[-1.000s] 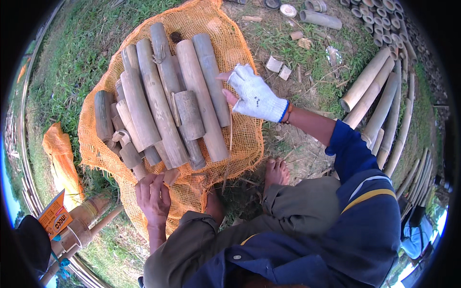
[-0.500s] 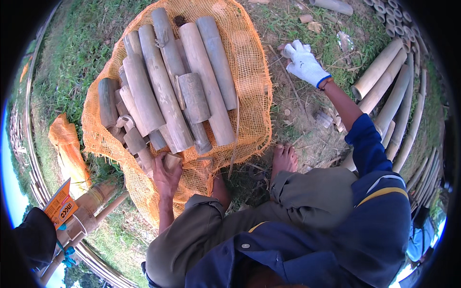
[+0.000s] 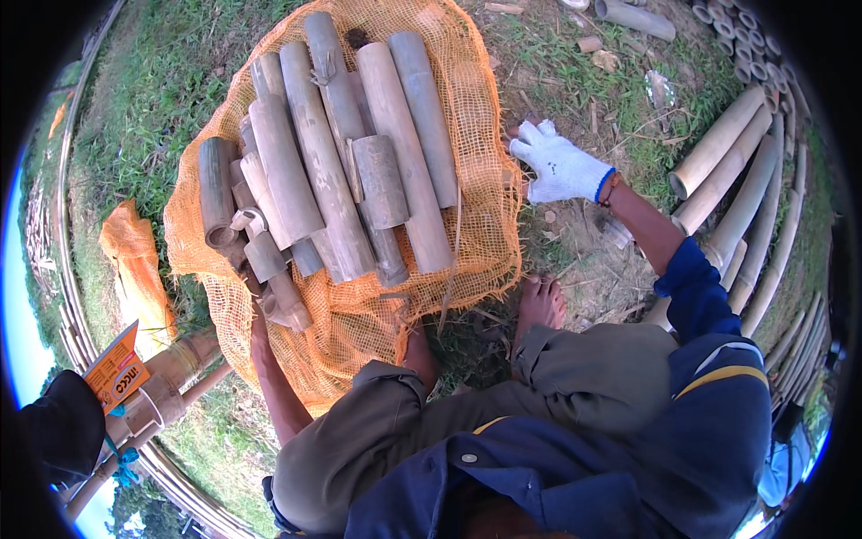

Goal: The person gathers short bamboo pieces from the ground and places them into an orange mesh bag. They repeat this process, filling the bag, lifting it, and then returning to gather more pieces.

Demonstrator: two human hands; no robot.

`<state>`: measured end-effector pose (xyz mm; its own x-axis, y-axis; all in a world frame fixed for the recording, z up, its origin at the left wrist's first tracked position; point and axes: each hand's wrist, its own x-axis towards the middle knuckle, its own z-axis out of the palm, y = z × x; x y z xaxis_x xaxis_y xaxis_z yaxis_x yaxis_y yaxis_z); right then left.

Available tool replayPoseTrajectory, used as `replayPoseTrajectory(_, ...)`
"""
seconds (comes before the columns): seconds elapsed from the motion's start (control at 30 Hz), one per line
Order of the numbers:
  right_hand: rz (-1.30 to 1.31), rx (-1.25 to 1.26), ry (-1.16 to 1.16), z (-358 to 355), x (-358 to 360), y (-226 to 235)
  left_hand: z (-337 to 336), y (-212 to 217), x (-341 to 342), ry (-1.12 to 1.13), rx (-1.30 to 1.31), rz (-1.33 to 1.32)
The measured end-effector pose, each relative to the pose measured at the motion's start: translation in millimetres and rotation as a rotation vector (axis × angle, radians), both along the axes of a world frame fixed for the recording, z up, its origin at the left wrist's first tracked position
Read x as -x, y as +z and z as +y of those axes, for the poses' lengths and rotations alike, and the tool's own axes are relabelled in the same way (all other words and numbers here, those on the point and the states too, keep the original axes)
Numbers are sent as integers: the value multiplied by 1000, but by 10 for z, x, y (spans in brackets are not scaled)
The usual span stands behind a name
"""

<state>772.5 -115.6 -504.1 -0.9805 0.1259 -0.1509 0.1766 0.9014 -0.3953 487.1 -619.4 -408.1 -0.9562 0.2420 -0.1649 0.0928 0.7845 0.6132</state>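
Note:
Bamboo pieces of several lengths [image 3: 319,162] lie side by side on a spread orange mesh sack [image 3: 480,242]. My left hand [image 3: 249,272] reaches to the pile's lower left side, in shadow beside the short bamboo pieces [image 3: 265,257]; its fingers are hidden there. Close to that hand, a short bamboo piece [image 3: 287,304] lies on the mesh. My right hand [image 3: 564,169], in a white glove with a blue cuff, is at the sack's right edge. Its fingers are apart, and nothing shows in its grip.
Long bamboo poles [image 3: 723,153] lie at the right, with stacked cut tubes [image 3: 741,40] beyond them. Another orange mesh bundle [image 3: 135,269] is at the left. A dark cap [image 3: 67,431] and an orange card [image 3: 117,368] are near thick bamboo at lower left. My bare foot [image 3: 541,304] stands beside the sack.
My left hand has moved up and left from the sack's near edge, leaving a short bamboo piece lying there. My gloved right hand has come down and left to the sack's edge.

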Motion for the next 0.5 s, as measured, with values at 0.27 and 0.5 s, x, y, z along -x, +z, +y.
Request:
replayPoseTrajectory(0.27,-198,19,-248,62,104,192,-42,-156,321,29,41,21)
replayPoseTrajectory(0.5,-1,-548,-595,1403,-355,457,-98,348,441,148,371,251)
